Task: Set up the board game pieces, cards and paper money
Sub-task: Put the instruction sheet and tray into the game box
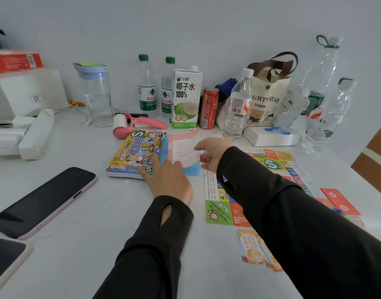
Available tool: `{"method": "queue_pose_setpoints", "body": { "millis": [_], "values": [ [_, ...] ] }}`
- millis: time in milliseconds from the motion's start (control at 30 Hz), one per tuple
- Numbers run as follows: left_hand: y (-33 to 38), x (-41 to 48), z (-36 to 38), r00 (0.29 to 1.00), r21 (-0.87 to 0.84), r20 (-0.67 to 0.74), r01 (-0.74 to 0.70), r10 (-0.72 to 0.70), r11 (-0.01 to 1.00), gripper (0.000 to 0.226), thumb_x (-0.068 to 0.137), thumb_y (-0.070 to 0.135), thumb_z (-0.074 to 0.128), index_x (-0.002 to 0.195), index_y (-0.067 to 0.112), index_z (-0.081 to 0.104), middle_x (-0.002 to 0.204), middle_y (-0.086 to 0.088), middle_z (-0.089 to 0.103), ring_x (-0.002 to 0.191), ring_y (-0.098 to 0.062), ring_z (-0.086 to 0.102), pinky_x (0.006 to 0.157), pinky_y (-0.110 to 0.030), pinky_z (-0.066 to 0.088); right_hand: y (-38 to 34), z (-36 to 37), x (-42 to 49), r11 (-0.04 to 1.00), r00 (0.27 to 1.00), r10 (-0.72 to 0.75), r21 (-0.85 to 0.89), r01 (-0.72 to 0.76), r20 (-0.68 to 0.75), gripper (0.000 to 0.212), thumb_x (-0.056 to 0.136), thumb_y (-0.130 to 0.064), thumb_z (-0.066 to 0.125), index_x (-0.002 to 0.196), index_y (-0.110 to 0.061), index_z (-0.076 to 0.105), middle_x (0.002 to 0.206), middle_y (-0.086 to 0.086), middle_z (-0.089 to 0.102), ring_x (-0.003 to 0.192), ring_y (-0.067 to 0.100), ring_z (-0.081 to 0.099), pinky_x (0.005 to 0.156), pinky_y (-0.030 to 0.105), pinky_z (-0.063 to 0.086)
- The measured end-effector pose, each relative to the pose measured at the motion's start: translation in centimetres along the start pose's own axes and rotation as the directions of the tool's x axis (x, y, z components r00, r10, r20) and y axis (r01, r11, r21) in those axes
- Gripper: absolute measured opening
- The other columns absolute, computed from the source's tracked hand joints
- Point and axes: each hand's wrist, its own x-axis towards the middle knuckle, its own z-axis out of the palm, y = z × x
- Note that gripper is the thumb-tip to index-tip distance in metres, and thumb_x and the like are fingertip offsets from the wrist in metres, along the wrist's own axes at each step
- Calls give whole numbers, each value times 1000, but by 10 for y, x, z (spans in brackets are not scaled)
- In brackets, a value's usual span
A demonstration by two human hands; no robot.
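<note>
The colourful game box (136, 152) lies flat at the table's centre, and my left hand (166, 180) rests on its near right corner with fingers spread. Just right of the box lies a blue tray (193, 170) with a pale pink printed sheet (184, 148) over it. My right hand (213, 155) pinches the right edge of that sheet. The unfolded game board (271, 165) lies to the right, partly hidden by my right sleeve. Red cards (340, 200) sit on the board's right side. Orange cards (253, 249) lie on the table near my right forearm.
Two phones (45, 199) lie at the near left. Along the wall stand water bottles (237, 108), a coconut-water carton (186, 98), a red can (209, 107), a jug (96, 93), a tote bag (267, 98) and a pink lint roller (137, 124). White boxes (23, 108) fill the far left.
</note>
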Motion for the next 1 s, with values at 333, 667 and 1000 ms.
{"method": "queue_pose_setpoints", "body": {
  "millis": [333, 667, 1000],
  "values": [
    [-2, 0, -1, 999, -29, -35, -37, 36, 999, 30, 95, 20, 41, 121, 27, 55, 131, 0, 51, 140, -21, 16, 109, -61, 3, 8, 0, 4, 987, 999, 45, -154, -43, 9, 31, 90, -12, 55, 119, -6, 48, 98, 13, 51, 62, 18, 46, 58, 29, 45],
    [-4, 1, 1, 945, -226, -303, -198, 125, 954, 30, 92, 5, 43, 111, 15, 65, 124, -5, 59, 126, -20, 42, 112, -41, 9, 11, -11, 2, 993, 998, -15, -115, 8, -64, 19, 92, -9, 49, 111, -7, 50, 89, 11, 53, 64, 17, 49, 64, 33, 45],
    [22, -9, 9, 638, -167, -641, -657, 425, 735, 16, 75, 0, 56, 84, 5, 68, 95, -13, 70, 103, -26, 62, 88, -62, 43, 15, -54, -17, 961, 990, -102, 249, 122, -92, 26, 89, 5, 48, 115, 1, 49, 114, 18, 62, 101, 30, 63, 83, 37, 53]
  ]
}}
